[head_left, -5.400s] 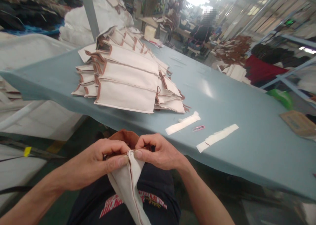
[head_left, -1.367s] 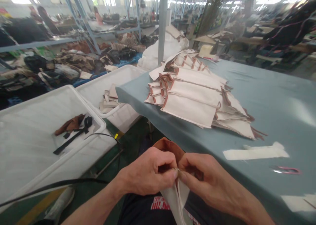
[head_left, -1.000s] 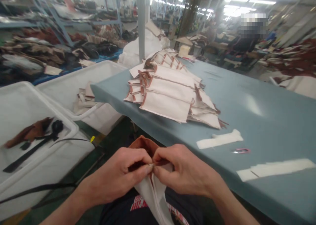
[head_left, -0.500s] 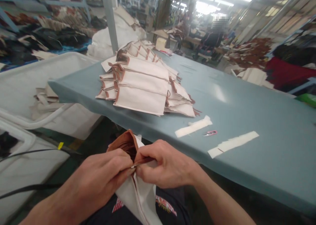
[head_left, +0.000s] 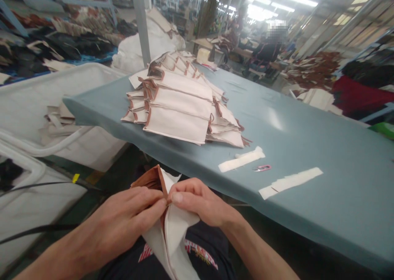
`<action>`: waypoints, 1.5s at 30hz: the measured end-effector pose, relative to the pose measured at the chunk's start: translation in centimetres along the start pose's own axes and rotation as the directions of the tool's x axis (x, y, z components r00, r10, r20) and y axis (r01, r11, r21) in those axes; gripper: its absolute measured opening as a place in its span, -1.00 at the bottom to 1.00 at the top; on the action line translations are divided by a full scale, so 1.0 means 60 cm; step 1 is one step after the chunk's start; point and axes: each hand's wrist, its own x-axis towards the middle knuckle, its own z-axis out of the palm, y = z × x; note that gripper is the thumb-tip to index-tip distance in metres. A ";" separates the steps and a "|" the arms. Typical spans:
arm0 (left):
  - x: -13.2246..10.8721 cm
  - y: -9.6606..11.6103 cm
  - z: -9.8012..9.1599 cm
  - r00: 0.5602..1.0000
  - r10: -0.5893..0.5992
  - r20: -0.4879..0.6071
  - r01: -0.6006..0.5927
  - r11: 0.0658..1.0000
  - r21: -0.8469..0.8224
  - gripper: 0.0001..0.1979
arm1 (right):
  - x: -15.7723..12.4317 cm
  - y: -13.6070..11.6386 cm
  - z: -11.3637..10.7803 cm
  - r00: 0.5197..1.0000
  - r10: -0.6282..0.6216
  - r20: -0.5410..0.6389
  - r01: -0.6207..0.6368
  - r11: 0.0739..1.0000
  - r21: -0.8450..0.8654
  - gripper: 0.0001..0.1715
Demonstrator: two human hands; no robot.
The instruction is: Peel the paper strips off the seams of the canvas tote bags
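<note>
Both hands grip a cream fabric piece with brown lining [head_left: 177, 227], held over my lap in front of the table edge. My left hand [head_left: 135, 210] pinches its left edge, and my right hand [head_left: 197, 200] pinches the edge just beside it, thumb on top. The two sets of fingertips nearly meet at the top of a long seam. Above them the brown inside gapes open, with a cream corner standing up at the right. The lower end of the piece hangs down over my dark shirt.
A pile of similar cream pieces with brown edges [head_left: 181, 108] lies on the blue-green table [head_left: 308, 149]. To its right are cream strips [head_left: 291, 183] and pink-handled thread snips [head_left: 262, 168]. White bins [head_left: 101, 149] stand at left. A co-worker [head_left: 267, 50] sits farther back.
My right hand has turned and shifted slightly left, its thumb now lying over the edge. The cream corner of the fabric piece shows more, and the brown opening looks narrower.
</note>
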 end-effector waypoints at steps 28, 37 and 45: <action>0.009 0.036 0.012 0.957 -0.215 -0.197 0.185 0.970 -0.158 -0.65 | -0.006 0.001 0.031 0.999 0.028 -0.034 -0.023 0.990 0.140 -0.13; 0.033 0.037 -0.021 0.916 -0.395 0.069 0.385 0.818 -0.428 -0.81 | -0.021 -0.031 0.025 0.991 -0.131 -0.029 0.118 0.957 -0.265 -0.60; 0.031 0.014 0.000 0.973 -0.227 -0.053 0.205 0.941 -0.268 -0.48 | -0.019 -0.021 0.033 0.982 -0.183 -0.046 0.161 0.939 -0.303 -0.68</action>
